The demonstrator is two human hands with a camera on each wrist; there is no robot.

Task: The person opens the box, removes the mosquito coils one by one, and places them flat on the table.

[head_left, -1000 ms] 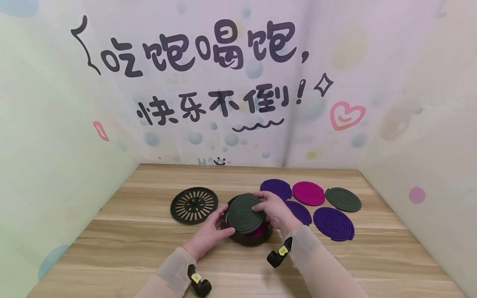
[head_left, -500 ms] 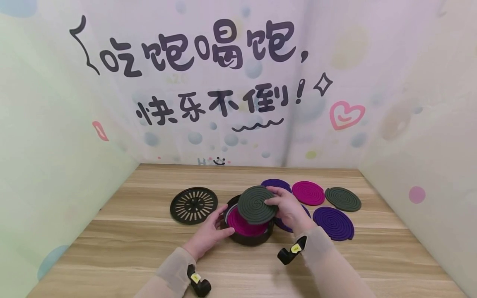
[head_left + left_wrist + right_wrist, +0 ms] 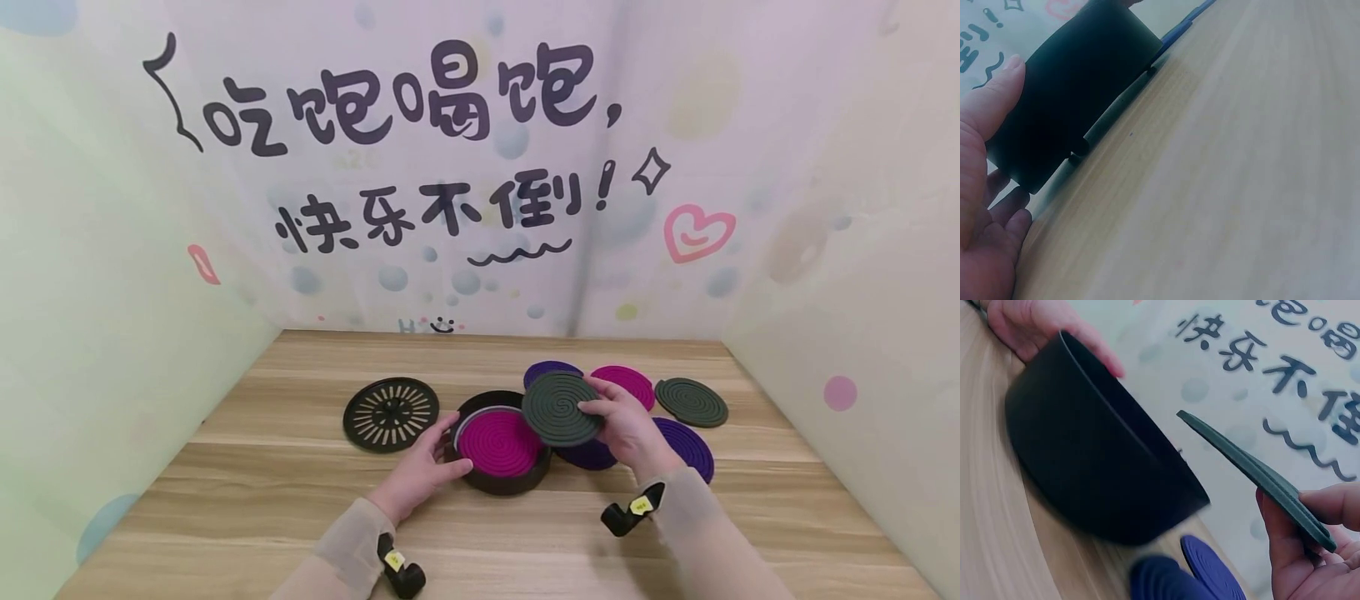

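Note:
A round black holder (image 3: pixel 501 479) (image 3: pixel 1072 94) (image 3: pixel 1097 469) stands on the wooden table with a magenta spiral disc (image 3: pixel 500 442) lying inside it. My left hand (image 3: pixel 420 468) (image 3: pixel 985 187) holds the holder's left wall, thumb and fingers around it. My right hand (image 3: pixel 626 429) (image 3: pixel 1304 550) pinches a dark green spiral disc (image 3: pixel 562 408) (image 3: pixel 1260 475), lifted just right of the holder's rim and tilted.
A black slotted lid (image 3: pixel 391 413) lies left of the holder. Several more spiral discs lie right of it: purple ones (image 3: pixel 551 369) (image 3: pixel 686 442) (image 3: pixel 1210 569), a magenta one (image 3: pixel 630 382) and a dark green one (image 3: pixel 691 402). Printed backdrop walls close in the table on three sides.
My right hand lifted the dark green disc off the holder and carried it to the right, uncovering the magenta disc inside. The left hand has stayed on the holder.

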